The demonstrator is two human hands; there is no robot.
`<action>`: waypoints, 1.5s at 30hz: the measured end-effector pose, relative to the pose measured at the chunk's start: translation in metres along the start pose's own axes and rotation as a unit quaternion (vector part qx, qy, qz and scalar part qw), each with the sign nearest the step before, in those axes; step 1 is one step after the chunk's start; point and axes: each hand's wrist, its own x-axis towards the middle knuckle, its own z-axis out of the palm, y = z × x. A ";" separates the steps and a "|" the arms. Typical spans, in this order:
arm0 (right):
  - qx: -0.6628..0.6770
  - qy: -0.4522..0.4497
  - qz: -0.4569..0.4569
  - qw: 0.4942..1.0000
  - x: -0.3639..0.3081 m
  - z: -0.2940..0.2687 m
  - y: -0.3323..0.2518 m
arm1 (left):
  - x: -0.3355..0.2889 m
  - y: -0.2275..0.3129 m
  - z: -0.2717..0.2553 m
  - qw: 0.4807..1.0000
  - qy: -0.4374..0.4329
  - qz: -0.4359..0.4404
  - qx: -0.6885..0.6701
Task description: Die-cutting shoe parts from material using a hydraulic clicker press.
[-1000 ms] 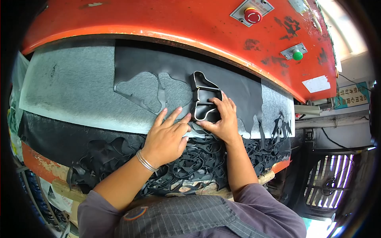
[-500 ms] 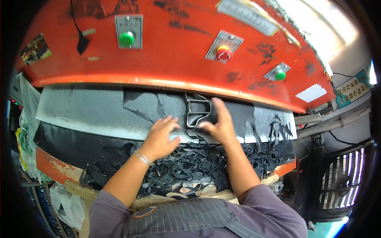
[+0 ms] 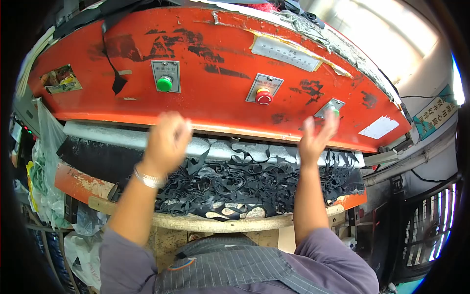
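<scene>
In front of the red press head (image 3: 215,103), both my hands are raised and a little blurred. My left hand (image 3: 169,142) has its fingers curled in, with nothing visible in them. It is just below the left green push button (image 3: 164,84), apart from it. Fingers spread, my right hand (image 3: 316,139) holds nothing; its fingertips overlap the right green button (image 3: 335,112) in view, and contact is unclear. Black sheet offcuts (image 3: 230,183) heap along the front of the pale cutting bed (image 3: 105,137). The metal cutting die is out of sight.
A red emergency stop button (image 3: 263,96) sits between the green ones. The wooden front rail (image 3: 225,222) runs along the near edge. Clear plastic bags (image 3: 49,171) hang at the left. A pipe (image 3: 416,159) and a black fan-like grille (image 3: 431,225) stand right.
Both hands have lifted off the bed and moved apart, up towards the green buttons. The left fingers have curled. The cutting die and much of the bed have gone out of view beneath the press head.
</scene>
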 end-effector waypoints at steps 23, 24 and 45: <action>0.183 -0.743 0.080 0.638 -0.086 -0.050 -0.139 | -0.146 0.054 0.020 0.873 -0.484 -0.064 0.009; 0.218 -0.698 0.171 0.661 -0.069 -0.031 -0.130 | -0.123 0.048 0.021 0.846 -0.520 -0.118 -0.019; 0.024 -0.497 0.171 0.851 -0.054 0.128 0.079 | -0.014 -0.022 0.185 0.936 -0.337 -0.084 -0.053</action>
